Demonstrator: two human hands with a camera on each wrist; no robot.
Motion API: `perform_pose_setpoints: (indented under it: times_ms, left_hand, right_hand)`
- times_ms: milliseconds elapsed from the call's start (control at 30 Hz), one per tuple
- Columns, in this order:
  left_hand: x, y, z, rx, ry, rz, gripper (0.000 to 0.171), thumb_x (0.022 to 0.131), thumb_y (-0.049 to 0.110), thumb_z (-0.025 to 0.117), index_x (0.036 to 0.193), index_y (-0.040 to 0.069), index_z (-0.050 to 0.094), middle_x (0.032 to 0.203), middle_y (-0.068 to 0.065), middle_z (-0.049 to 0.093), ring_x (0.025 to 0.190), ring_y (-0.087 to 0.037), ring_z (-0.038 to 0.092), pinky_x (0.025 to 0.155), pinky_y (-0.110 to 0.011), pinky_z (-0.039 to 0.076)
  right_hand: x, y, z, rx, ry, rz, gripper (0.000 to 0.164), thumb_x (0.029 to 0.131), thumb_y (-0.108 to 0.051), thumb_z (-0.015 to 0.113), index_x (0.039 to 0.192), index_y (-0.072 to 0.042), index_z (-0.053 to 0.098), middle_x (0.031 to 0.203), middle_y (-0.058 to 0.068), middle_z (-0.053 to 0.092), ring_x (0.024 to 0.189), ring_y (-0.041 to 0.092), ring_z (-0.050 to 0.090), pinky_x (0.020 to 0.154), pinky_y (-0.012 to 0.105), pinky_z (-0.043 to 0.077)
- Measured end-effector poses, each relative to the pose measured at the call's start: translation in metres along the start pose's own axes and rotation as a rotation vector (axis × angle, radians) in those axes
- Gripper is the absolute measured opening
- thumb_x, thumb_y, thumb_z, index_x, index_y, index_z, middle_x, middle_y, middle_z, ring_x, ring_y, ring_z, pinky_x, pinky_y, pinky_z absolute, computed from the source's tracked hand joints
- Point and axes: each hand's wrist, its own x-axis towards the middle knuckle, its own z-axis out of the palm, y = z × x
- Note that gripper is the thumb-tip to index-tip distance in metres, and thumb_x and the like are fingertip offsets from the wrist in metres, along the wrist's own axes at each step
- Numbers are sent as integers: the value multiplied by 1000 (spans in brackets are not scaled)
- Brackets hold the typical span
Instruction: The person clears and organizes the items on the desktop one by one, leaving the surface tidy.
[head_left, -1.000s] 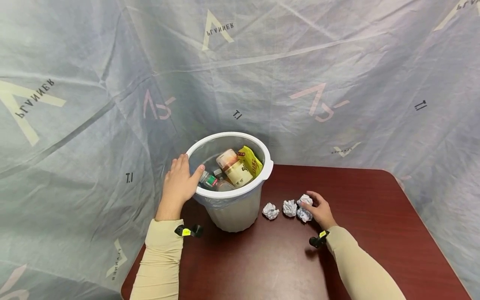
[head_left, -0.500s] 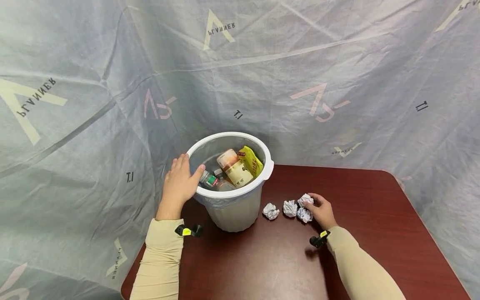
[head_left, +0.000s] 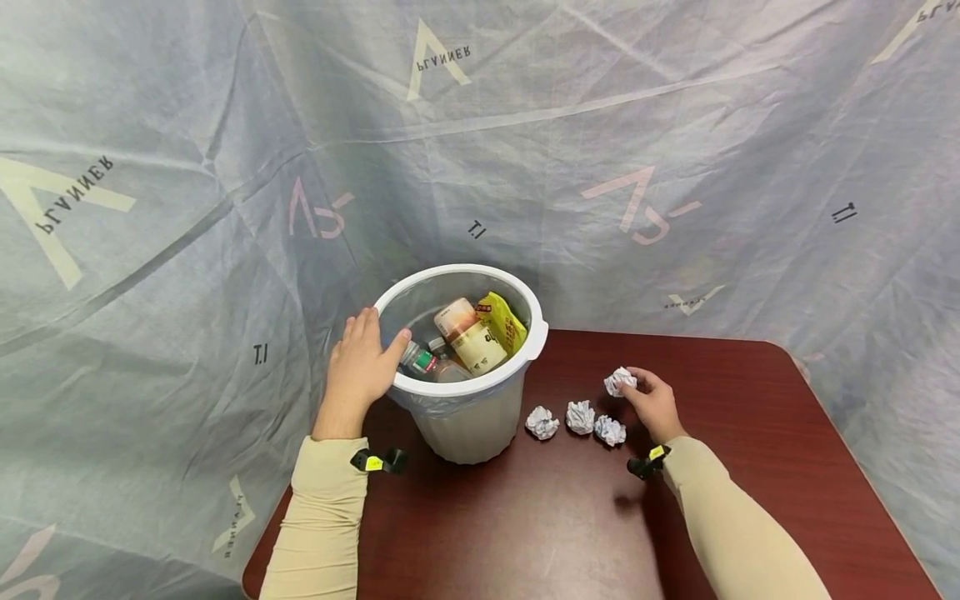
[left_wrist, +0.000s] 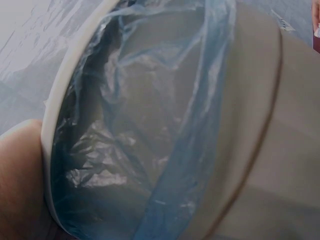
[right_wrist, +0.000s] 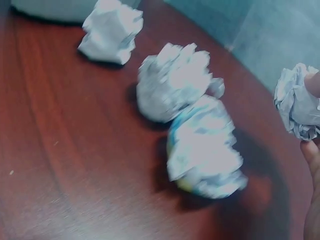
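My left hand [head_left: 358,367] holds the white rim of a grey trash bin [head_left: 480,425], its thumb over the inner side. A blue liner [left_wrist: 185,145] folds over the rim. Inside the bin lie a clear bottle [head_left: 448,372], a cream-and-brown container [head_left: 468,335] and a yellow wrapper [head_left: 501,321]. Off to the right, my right hand [head_left: 654,404] pinches a crumpled paper ball [head_left: 619,382] between thumb and fingers, raised off the table. Three other paper balls rest nearby: one beside the bin [head_left: 542,423], a middle one [right_wrist: 172,82] and a bluish-tinted one [right_wrist: 206,150].
The dark red wooden table [head_left: 510,533] has rounded corners. A grey printed sheet [head_left: 600,167] hangs behind it and along the sides. The bin stands at the table's back left, close to the sheet.
The right hand has lifted its paper ball up and away from the others, slightly back and to the right. The left hand and bin have stayed put.
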Motion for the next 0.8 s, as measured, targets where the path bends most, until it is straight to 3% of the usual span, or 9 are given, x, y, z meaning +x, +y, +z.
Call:
perform_pose_setpoints:
  times_ms: [267,533,800]
  left_hand:
    - [-1,-1,-1,-1,7,-3,83,105,55,38,160,-4,16,166,-24,17,153,-44,8,118,-66,16]
    - [-1,0,0,-5,11,-7,84,105,56,38,160,-3,17,166,-24,17,154,-43,8,118,-66,16]
    - [-1,0,0,2,11,-3,84,105,57,38,160,-4,17,165,-24,17,153,-43,8,118,-66,16]
  right_hand:
    - [19,-28,-3,4,9,-27,45,94,-18,73,133,3,62,105,7,68,87,2,59,70,15,51]
    - [28,-61,-3,-61,-1,-78,43,96,-20,71,132,1,63,112,17,67,89,4,60,71,13,51]
    - [40,-93,-1,-54,30,-116,43,93,-21,75,129,1,67,110,14,70,88,1,61,72,12,51]
